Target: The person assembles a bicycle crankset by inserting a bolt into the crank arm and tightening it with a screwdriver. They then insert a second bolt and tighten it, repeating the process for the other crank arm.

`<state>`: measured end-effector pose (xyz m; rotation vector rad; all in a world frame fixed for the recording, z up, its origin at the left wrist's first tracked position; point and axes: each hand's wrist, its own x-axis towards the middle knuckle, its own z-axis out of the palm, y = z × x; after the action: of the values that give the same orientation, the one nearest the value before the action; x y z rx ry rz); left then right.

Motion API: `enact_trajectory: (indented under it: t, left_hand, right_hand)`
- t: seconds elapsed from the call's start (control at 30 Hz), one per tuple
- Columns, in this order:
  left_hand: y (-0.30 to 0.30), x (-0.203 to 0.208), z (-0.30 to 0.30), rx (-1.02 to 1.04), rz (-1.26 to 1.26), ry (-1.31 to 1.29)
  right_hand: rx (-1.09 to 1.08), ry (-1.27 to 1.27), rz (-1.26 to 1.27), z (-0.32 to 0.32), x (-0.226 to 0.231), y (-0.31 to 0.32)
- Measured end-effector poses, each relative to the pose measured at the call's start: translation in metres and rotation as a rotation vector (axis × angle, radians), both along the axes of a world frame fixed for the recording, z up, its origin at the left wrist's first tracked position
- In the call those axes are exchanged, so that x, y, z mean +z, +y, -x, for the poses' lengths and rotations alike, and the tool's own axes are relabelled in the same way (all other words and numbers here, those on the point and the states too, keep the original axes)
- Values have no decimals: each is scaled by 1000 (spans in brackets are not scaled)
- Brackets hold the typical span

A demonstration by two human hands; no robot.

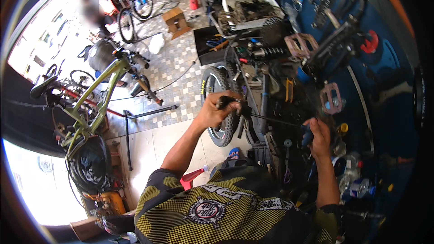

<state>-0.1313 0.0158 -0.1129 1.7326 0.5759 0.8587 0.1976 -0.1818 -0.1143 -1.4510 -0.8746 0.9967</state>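
Observation:
My left hand (220, 112) is closed around a small black bike part (245, 110); its exact kind is not clear. In my right hand (318, 138) is a dark-handled tool that looks like a screwdriver, its fingers wrapped round the handle (307, 136). The tool's long thin shaft (275, 119) runs left over the bench to the black part, and the tip is lost against it. Below my left hand stands a bicycle wheel (221, 135) with a knobby tyre.
The cluttered workbench (271, 131) holds a white tray (229, 1) of greasy parts, pink pedals (332, 98) and plastic bottles (360, 189). Tools hang on the blue wall (384, 63). At left, a green bike frame (101, 84) is on a stand; a person (100, 56) crouches behind it.

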Motion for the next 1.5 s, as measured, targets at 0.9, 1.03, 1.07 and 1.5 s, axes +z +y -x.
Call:
enact_trajectory:
  t: [0.9,1.03,1.07,1.5]
  left_hand:
    - [0,-30,-31,287,417,-84]
    - [3,-43,-43,363,617,-267]
    - [4,-45,-43,343,643,-283]
    - [-25,-34,-61,368,727,-469]
  right_hand:
    - [-231,-209,-100,-47,3,-4]
    - [-134,-417,-132,-32,-23,-14]
    - [-86,-542,-181,-27,-39,-10]
    - [352,-1358,-34,-5,-145,-30]
